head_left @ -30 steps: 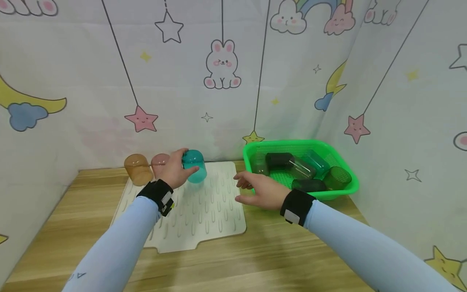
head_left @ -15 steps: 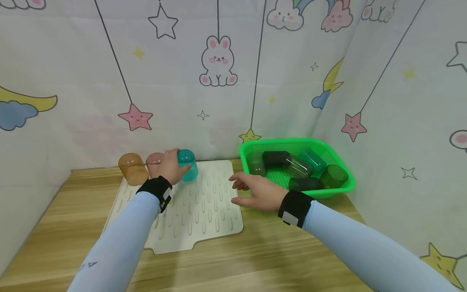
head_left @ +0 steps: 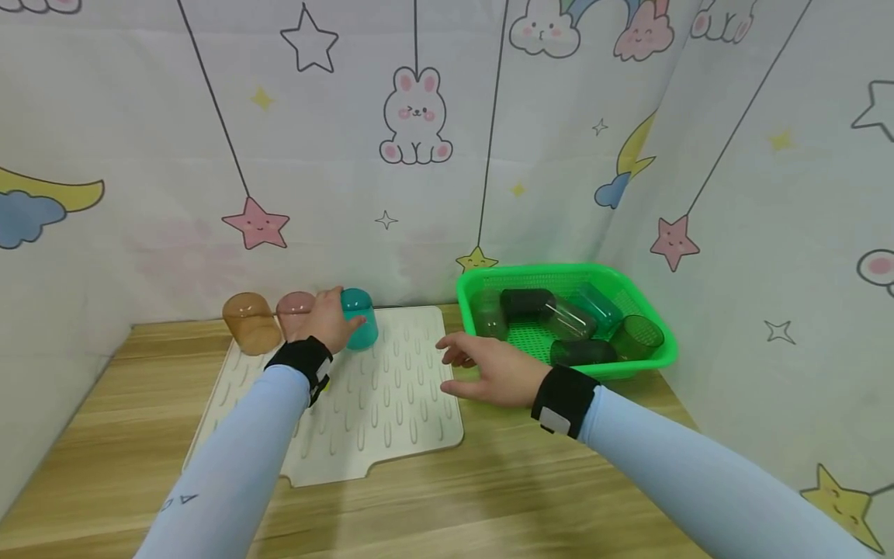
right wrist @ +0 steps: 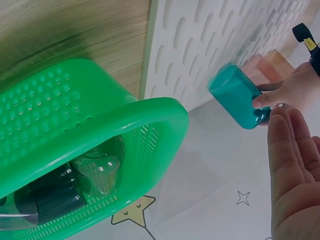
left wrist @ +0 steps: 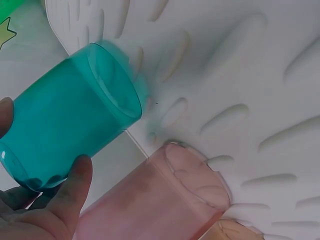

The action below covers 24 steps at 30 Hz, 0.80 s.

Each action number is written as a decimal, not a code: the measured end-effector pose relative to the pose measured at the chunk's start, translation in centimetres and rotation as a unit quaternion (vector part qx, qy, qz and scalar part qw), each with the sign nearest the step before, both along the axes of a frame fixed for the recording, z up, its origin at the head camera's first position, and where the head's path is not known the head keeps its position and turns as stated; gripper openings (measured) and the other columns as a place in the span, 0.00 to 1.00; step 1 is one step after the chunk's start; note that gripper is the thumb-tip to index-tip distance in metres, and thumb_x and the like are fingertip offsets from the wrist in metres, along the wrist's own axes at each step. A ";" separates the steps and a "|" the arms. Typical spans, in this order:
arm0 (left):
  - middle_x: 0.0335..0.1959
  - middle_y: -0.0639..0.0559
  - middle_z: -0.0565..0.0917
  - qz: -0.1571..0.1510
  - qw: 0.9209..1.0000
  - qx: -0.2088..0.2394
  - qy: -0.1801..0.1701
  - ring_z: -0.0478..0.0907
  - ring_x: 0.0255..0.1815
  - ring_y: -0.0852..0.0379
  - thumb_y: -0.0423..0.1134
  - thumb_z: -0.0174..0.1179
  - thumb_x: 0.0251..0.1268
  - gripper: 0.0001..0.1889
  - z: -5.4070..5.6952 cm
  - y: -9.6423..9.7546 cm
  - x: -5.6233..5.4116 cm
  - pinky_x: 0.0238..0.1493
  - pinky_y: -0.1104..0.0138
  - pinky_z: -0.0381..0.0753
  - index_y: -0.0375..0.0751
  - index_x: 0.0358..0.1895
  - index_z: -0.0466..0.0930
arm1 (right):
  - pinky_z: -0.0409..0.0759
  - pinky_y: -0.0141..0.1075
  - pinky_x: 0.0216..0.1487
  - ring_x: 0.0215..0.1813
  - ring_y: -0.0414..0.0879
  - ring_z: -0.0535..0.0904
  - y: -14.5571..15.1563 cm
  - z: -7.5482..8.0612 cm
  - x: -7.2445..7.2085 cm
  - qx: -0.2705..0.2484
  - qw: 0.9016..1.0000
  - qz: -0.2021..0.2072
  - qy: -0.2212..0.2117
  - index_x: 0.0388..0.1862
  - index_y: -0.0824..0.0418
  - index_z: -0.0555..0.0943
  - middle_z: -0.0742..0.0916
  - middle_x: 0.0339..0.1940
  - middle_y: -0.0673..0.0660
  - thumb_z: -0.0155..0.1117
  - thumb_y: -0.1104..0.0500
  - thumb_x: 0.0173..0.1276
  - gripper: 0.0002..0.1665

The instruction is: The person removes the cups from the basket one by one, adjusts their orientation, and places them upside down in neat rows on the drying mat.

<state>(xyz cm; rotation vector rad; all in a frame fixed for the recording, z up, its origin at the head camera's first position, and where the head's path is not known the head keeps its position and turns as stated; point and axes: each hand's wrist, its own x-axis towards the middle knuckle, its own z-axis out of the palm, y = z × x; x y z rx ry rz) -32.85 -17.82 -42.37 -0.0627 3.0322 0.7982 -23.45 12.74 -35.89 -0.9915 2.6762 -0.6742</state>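
My left hand grips a clear teal cup by its closed end, thumb on one side and fingers on the other. The cup is upside down, its rim right at the ridged white draining mat. Left of it, an upturned pink cup is partly hidden behind my hand. Beyond that stands an upturned amber cup at the mat's back left corner. My right hand hovers between mat and basket with nothing in it, fingers loosely bent and thumb apart.
A green plastic basket stands right of the mat, holding several cups on their sides, among them a dark cup and an olive-green cup. A patterned cloth hangs behind the wooden table.
The head view has shifted slightly. My left hand has brought the teal cup a little left over the mat, and it stands straighter. My right hand has stayed nearly still.
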 end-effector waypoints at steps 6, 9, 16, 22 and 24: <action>0.75 0.25 0.59 -0.010 1.000 -0.004 0.003 0.60 0.76 0.31 0.48 0.58 0.76 0.43 -0.1 0.0 0.1 0.74 0.40 0.66 0.26 0.79 0.46 | 0.80 0.44 0.66 0.62 0.49 0.82 0.1 -0.1 -0.1 0.000 1.000 0.004 0.000 0.71 0.57 0.69 0.86 0.57 0.53 0.68 0.47 0.71 0.34; 0.76 0.24 0.58 -0.012 1.000 -0.006 0.000 0.60 0.76 0.30 0.49 0.57 0.76 0.43 -0.3 -0.1 0.1 0.74 0.40 0.66 0.26 0.79 0.46 | 0.80 0.44 0.66 0.61 0.49 0.82 0.1 -0.1 -0.1 0.001 1.000 0.005 0.000 0.71 0.57 0.69 0.86 0.57 0.53 0.68 0.48 0.71 0.34; 0.76 0.26 0.59 -0.006 1.000 -0.006 0.005 0.61 0.75 0.31 0.50 0.58 0.76 0.43 -0.6 -0.1 -0.1 0.73 0.39 0.67 0.28 0.79 0.47 | 0.80 0.44 0.65 0.61 0.51 0.82 0.2 -0.1 0.0 0.002 1.000 0.007 0.000 0.70 0.57 0.70 0.86 0.56 0.53 0.68 0.48 0.71 0.33; 0.75 0.26 0.60 -0.006 1.000 0.004 0.014 0.61 0.76 0.31 0.49 0.60 0.75 0.43 -0.7 0.0 0.0 0.73 0.39 0.67 0.28 0.79 0.48 | 0.81 0.43 0.64 0.59 0.48 0.82 0.2 -0.2 0.1 0.006 1.000 0.003 0.002 0.69 0.56 0.70 0.86 0.56 0.52 0.68 0.48 0.71 0.33; 0.76 0.27 0.59 -0.004 1.000 0.004 0.011 0.61 0.76 0.32 0.49 0.60 0.75 0.43 -0.8 -0.1 0.0 0.73 0.38 0.67 0.29 0.79 0.48 | 0.81 0.43 0.64 0.59 0.48 0.82 0.2 -0.2 0.1 0.007 1.000 0.004 0.002 0.69 0.56 0.71 0.86 0.56 0.51 0.68 0.47 0.71 0.32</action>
